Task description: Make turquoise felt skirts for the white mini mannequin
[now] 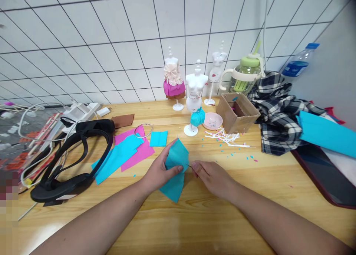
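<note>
My left hand (164,171) is closed on a piece of blue crepe paper (178,154), with the thumb lying across its front. The paper is bent and hangs just above the table at the middle. My right hand (210,175) pinches a thin, dark wire-like piece (190,167) that reaches the paper's right edge; its exact kind is too small to tell. Left of the hands lie a small blue paper rectangle (158,139), a ring of thin wire (147,125), a larger blue sheet (115,160) and a pink sheet (139,154).
Along the tiled wall stand three white mannequins, the nearest (197,84) with blue crumpled paper on it. A pink dish (213,121), cardboard box (239,117) and paper scraps (228,138) are to the right. A black headset strap (108,151) lies left; plaid cloth (274,117) lies right.
</note>
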{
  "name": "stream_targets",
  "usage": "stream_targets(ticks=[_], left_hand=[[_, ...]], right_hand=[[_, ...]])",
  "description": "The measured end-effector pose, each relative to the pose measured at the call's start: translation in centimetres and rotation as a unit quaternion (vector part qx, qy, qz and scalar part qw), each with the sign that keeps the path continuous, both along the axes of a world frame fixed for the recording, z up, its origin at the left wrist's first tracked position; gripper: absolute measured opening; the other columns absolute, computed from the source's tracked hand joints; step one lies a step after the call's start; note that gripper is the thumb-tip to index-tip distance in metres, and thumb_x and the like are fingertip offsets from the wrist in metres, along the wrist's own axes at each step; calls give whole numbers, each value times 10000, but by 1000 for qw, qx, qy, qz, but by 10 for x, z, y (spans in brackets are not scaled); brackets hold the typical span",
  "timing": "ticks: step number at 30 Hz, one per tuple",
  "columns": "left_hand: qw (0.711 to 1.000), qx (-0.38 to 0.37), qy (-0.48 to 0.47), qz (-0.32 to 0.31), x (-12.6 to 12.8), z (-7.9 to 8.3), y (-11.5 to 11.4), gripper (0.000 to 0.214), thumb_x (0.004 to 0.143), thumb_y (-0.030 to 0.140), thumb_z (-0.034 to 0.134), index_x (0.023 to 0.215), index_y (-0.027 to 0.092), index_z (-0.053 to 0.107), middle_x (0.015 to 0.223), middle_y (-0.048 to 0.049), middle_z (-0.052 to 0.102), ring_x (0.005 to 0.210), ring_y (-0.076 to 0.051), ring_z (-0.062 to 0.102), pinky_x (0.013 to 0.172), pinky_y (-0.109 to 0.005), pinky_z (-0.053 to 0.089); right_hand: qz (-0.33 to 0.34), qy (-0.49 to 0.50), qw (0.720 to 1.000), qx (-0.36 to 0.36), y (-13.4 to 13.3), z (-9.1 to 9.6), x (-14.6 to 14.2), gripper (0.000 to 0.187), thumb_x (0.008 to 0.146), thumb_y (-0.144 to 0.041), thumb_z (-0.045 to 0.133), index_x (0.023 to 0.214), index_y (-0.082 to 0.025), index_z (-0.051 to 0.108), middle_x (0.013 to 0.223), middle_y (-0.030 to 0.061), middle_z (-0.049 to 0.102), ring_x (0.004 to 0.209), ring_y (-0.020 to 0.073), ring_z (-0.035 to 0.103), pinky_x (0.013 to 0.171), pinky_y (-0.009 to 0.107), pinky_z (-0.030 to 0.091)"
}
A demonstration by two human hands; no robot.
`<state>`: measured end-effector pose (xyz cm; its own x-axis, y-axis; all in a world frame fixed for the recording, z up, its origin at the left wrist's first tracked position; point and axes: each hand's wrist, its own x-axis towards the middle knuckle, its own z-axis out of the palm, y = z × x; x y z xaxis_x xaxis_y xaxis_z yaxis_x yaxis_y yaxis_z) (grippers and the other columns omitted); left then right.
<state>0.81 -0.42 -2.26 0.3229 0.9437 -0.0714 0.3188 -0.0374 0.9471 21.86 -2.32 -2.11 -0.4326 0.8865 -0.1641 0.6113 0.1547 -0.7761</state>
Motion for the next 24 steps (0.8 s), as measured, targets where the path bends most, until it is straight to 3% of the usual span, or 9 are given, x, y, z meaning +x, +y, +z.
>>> stream_targets(ticks=[24], left_hand=[[1000,5,11,-1,0,0,-1,888,760,316,698,1498,243,211,1487,-90,404,1319,-306,429,1104,-446,333]], right_hand=[[-9,-41,999,8,-3,8,-6,495,992,-468,207,756,-203,552,731,34,648,683,176,566,617,275,335]])
